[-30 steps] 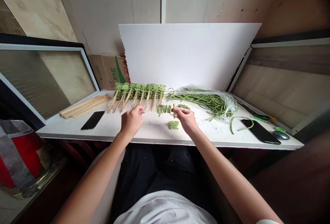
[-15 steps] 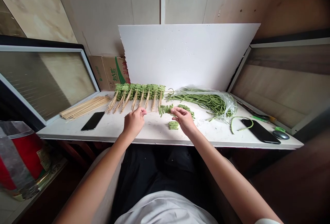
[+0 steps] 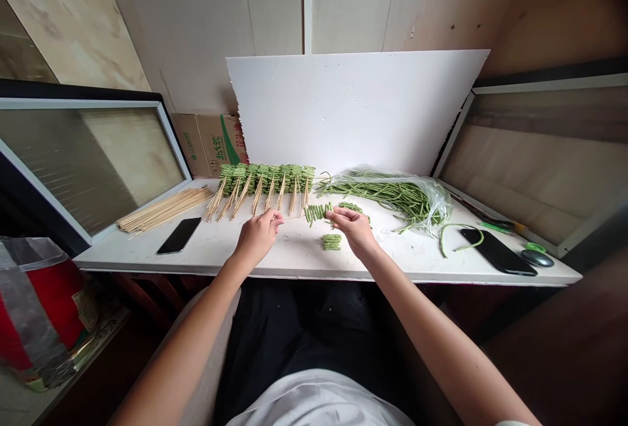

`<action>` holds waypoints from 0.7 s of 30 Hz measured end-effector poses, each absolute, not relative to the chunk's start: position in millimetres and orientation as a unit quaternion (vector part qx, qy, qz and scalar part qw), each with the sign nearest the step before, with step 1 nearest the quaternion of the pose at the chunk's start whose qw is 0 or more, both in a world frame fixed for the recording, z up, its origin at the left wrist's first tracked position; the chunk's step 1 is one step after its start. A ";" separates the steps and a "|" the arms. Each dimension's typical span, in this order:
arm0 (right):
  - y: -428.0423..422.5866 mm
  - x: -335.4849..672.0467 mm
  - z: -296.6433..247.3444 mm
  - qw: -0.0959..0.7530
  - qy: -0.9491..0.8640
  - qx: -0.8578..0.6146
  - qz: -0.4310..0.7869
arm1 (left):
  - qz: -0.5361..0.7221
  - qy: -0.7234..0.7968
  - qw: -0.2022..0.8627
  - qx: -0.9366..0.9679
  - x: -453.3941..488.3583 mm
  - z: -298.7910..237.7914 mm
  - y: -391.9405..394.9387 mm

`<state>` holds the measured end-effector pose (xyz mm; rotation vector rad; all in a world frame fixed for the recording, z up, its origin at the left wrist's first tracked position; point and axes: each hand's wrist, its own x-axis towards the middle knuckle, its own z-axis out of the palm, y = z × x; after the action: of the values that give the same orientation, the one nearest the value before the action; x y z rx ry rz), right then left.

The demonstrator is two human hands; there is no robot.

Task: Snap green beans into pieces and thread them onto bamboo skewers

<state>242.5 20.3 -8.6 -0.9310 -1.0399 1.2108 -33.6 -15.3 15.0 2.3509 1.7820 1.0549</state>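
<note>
The person's left hand [image 3: 258,237] and right hand [image 3: 356,230] work just above a white painted worktop [image 3: 294,252]. Between them runs a thin pale bamboo skewer [image 3: 294,216], with a short row of cut green bean pieces [image 3: 316,213] lined up along it. The left hand's fingers [image 3: 275,218] are pressed together, pinching the skewer's bare end. The right hand's fingers [image 3: 341,215] are curled together against the right end of the bean row; whether they pinch it, I cannot tell.

Just below the row sits a small square stack of cut green beans [image 3: 331,241], and a loose heap of green bean pieces [image 3: 353,206] lies behind the right hand. Farther back, a long line of finished green bean skewers [image 3: 267,178] stands against a white foam board [image 3: 358,112], with the pale sticks pointing toward the person.

To the left are a bundle of bare bamboo skewers [image 3: 164,210] and a black smartphone [image 3: 179,235]. To the right are long green beans in a clear plastic bag [image 3: 392,194], a second black smartphone [image 3: 498,251] and a grey oval object [image 3: 537,258]. A cardboard box [image 3: 209,144] behind the worktop carries green Chinese lettering, too small to read with certainty.
</note>
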 end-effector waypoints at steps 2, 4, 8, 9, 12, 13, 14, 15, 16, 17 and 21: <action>21.2 245.5 -6.5 0.609 -0.438 -0.408 0.521 | 0.340 0.551 0.025 0.762 -37.7 15.7 -14.2; 22.2 248.5 -4.4 0.618 -0.429 -0.403 0.521 | 0.347 0.543 0.032 0.764 -40.7 16.3 -13.6; 23.1 251.9 -1.4 0.622 -0.429 -0.380 0.534 | 0.349 0.542 0.045 0.763 -41.3 16.3 -13.6; 23.2 252.2 -1.0 0.621 -0.431 -0.377 0.535 | 0.350 0.545 0.050 0.761 -40.6 16.1 -13.7; 22.8 251.8 -0.6 0.618 -0.441 -0.378 0.530 | 0.355 0.556 0.061 0.749 -38.7 15.3 -13.4; 22.4 251.4 -0.5 0.618 -0.445 -0.381 0.524 | 0.356 0.560 0.061 0.745 -38.3 15.1 -13.2; 22.0 251.0 -0.3 0.618 -0.450 -0.384 0.517 | 0.357 0.562 0.057 0.744 -38.1 15.0 -13.1; 21.4 250.6 0.0 0.619 -0.455 -0.387 0.510 | 0.357 0.564 0.050 0.743 -37.9 15.0 -13.1; 20.7 250.3 0.4 0.619 -0.460 -0.390 0.503 | 0.356 0.565 0.041 0.743 -37.6 15.1 -13.1; 20.1 250.2 1.1 0.621 -0.464 -0.392 0.496 | 0.354 0.567 0.031 0.743 -37.3 15.1 -13.2; 19.5 252.5 4.8 0.630 -0.462 -0.407 0.472 | 0.352 0.557 0.021 0.752 -35.9 13.8 -12.7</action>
<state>252.5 19.5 4.8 -0.9330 -1.0585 1.0813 -35.9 -12.7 13.8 2.3331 1.7259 1.0900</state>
